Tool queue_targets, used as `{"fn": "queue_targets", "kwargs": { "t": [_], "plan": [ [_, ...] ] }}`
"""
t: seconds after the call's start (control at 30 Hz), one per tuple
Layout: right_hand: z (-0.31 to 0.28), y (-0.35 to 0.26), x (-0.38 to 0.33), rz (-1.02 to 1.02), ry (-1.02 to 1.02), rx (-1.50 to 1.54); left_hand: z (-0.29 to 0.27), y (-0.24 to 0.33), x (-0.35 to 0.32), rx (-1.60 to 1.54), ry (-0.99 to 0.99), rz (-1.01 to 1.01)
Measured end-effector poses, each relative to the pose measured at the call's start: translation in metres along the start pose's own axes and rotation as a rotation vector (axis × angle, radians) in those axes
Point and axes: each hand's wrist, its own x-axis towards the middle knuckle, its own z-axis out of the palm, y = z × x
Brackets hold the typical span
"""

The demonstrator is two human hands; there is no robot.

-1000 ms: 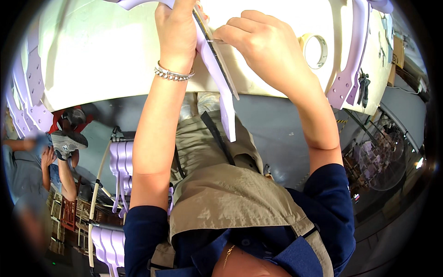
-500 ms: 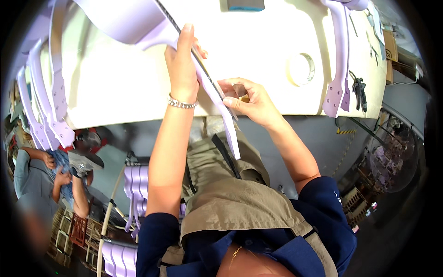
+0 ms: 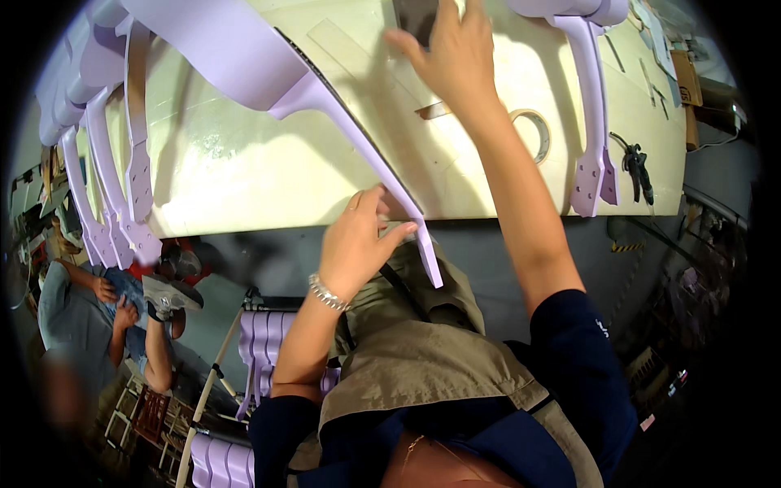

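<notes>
A lilac guitar [image 3: 329,102] lies on its edge across the table, its slim neck running toward me and its headstock jutting past the near edge. A dark strip lines the neck's right side. My left hand [image 3: 358,244] grips the neck near the headstock, thumb on the near side and the other fingers partly hidden. Farther off, my right hand [image 3: 455,61] is stretched out with thumb and fingers apart, over or beside a dark rectangular block [image 3: 417,20]. Below that hand lies a small brown strip [image 3: 434,111].
Right of my arm are a tape roll [image 3: 533,134], another lilac guitar [image 3: 592,106] and black cutters [image 3: 637,167]. A clear flat strip [image 3: 338,45] lies beyond the neck. More lilac guitars [image 3: 98,163] stand left. A seated person [image 3: 89,317] is at the lower left, near racked lilac parts [image 3: 264,346].
My right hand has left the neck and reached away toward the block. The small brown piece it held appears to lie on the table. My left hand has slid down the neck toward me.
</notes>
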Motion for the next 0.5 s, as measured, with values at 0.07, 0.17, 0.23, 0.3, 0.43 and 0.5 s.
{"fn": "queue_targets", "kwargs": {
  "t": [0.07,0.17,0.23,0.3,0.43,0.5],
  "plan": [
    [0.026,-0.013,0.018,0.019,-0.123,-0.267,-0.035,0.016,-0.006,0.204,0.005,0.023],
    [-0.016,-0.007,0.037,0.181,-0.517,0.096,-0.093,0.034,0.038,0.407,0.466,0.699],
    [-0.050,0.000,0.016,0.205,-0.424,0.417,-0.138,0.050,0.079,0.775,0.558,0.871],
    [-0.054,0.008,-0.026,0.027,-0.414,0.922,-0.178,0.062,0.108,0.819,0.575,1.139],
    [-0.117,0.020,-0.121,0.151,-0.560,0.956,-0.189,0.062,0.133,0.690,0.345,0.897],
    [-0.129,0.028,-0.150,0.165,-0.521,0.898,-0.181,0.059,0.141,0.633,0.229,0.820]
  ]
}}
